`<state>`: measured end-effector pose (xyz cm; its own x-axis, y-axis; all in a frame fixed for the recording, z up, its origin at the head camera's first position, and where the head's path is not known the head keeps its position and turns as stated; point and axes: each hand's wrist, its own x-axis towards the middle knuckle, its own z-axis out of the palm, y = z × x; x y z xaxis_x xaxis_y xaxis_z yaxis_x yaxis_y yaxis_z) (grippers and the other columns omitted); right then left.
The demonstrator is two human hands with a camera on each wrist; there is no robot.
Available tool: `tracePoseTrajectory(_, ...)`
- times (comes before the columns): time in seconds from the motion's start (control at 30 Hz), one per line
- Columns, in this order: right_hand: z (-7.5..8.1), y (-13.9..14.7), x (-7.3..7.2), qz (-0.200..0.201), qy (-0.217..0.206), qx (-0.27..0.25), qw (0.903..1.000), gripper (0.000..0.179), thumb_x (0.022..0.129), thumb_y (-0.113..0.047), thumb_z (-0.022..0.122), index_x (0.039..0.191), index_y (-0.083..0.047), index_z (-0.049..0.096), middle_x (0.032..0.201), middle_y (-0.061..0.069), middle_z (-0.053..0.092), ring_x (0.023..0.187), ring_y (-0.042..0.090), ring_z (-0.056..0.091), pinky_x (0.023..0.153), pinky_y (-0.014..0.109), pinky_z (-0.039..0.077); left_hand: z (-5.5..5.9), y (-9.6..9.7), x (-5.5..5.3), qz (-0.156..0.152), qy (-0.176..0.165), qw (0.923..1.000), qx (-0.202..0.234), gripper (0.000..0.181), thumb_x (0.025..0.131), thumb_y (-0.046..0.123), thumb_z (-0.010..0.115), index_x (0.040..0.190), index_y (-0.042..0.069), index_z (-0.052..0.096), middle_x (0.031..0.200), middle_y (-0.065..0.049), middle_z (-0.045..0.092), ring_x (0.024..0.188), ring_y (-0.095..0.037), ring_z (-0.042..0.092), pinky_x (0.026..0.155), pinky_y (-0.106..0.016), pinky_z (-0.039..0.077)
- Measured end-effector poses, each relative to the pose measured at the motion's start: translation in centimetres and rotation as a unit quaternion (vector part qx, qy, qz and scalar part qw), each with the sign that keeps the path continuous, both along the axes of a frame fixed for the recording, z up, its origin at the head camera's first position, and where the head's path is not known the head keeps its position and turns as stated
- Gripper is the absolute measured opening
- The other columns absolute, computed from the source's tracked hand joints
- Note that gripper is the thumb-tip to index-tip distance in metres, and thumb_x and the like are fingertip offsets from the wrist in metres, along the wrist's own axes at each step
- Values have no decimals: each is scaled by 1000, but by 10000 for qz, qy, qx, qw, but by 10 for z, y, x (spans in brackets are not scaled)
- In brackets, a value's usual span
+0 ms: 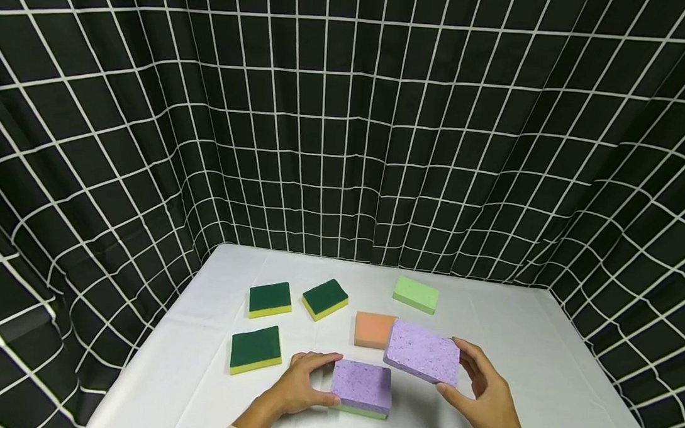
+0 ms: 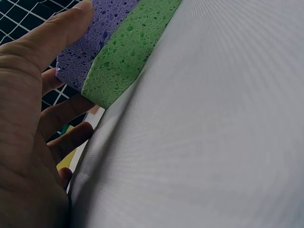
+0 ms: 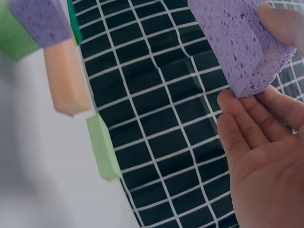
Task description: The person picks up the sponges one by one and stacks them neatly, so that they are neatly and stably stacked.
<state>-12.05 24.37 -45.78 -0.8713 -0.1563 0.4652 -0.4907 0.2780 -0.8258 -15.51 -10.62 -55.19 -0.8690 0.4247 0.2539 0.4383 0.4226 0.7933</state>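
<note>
My right hand (image 1: 486,398) holds a purple sponge (image 1: 423,350) by its right end, thumb on one edge and fingers on the other. This sponge is tilted and raised off the table, as the right wrist view shows. To its left, a second purple sponge (image 1: 362,383) lies flat on a light green sponge (image 1: 364,412), forming a stack on the table. The left hand (image 1: 299,386) pinches the stack's upper purple sponge from the left, between thumb and fingers. In the left wrist view, the thumb (image 2: 61,29) lies against that purple sponge, above the green layer (image 2: 130,47).
Behind the raised sponge, which partly covers it, lies an orange sponge (image 1: 372,329). Another light green sponge (image 1: 416,294) lies farther back. Three green-and-yellow scrub sponges (image 1: 255,347) are on the left. A black grid-patterned curtain (image 1: 334,138) surrounds the white table (image 1: 508,346).
</note>
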Motion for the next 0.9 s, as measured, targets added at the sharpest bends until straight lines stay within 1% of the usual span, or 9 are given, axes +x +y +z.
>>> tracePoseTrajectory(0.07, -1, -4, 0, 91, -56, -50, 9999, 75, 73, 7, 80, 138, 2, 43, 132, 16, 48, 121, 13, 49, 99, 21, 37, 0, 0, 0, 13, -12, 10000, -2, 74, 70, 48, 83, 135, 22, 57, 128, 10, 58, 117, -13, 50, 103, -55, 20)
tracePoseTrajectory(0.23, -6, -13, 0, 370, -38, -120, 9992, 75, 74, 7, 80, 139, 1, 43, 133, 18, 48, 121, 15, 49, 100, 21, 36, 1, 0, 0, 12, -48, 10000, 31, 74, 70, 47, 83, 134, 23, 58, 128, 11, 58, 117, -13, 50, 103, -54, 19)
tracePoseTrajectory(0.37, -9, -20, -1, 625, 78, -180, 9978, 75, 73, 9, 79, 139, 2, 43, 132, 18, 49, 119, 18, 51, 101, 23, 36, 2, 1, 0, -75, 35, 9999, 120, 73, 71, 45, 83, 135, 19, 57, 128, 9, 59, 116, -14, 51, 102, -57, 18)
tracePoseTrajectory(0.5, -12, -26, -1, 757, 73, -245, 9968, 75, 73, 7, 80, 138, 0, 44, 133, 14, 50, 119, 20, 51, 102, 24, 36, 2, 1, 1, -115, 62, 9998, 119, 74, 72, 45, 82, 135, 17, 57, 127, 9, 59, 116, -13, 52, 102, -58, 18)
tracePoseTrajectory(0.63, -15, -33, -1, 877, 118, -270, 9957, 74, 75, 7, 79, 139, 1, 43, 133, 15, 50, 119, 21, 51, 102, 23, 35, 2, 0, 1, -89, 32, 9999, 81, 74, 70, 45, 83, 135, 19, 57, 127, 11, 58, 117, -12, 52, 103, -57, 17)
tracePoseTrajectory(0.77, -19, -39, -1, 1039, 213, -289, 9939, 73, 75, 8, 79, 138, 2, 43, 134, 16, 48, 120, 23, 50, 103, 24, 35, 2, 0, 1, -78, 52, 9999, 100, 74, 69, 44, 84, 134, 19, 58, 127, 9, 59, 117, -12, 52, 103, -57, 17)
tracePoseTrajectory(0.9, -22, -44, -1, 1105, 181, -243, 9934, 73, 75, 5, 79, 138, -1, 44, 134, 15, 48, 121, 22, 50, 102, 24, 35, 2, 1, 1, -63, 30, 9999, 120, 74, 69, 43, 84, 134, 19, 58, 128, 9, 58, 116, -12, 52, 103, -56, 17)
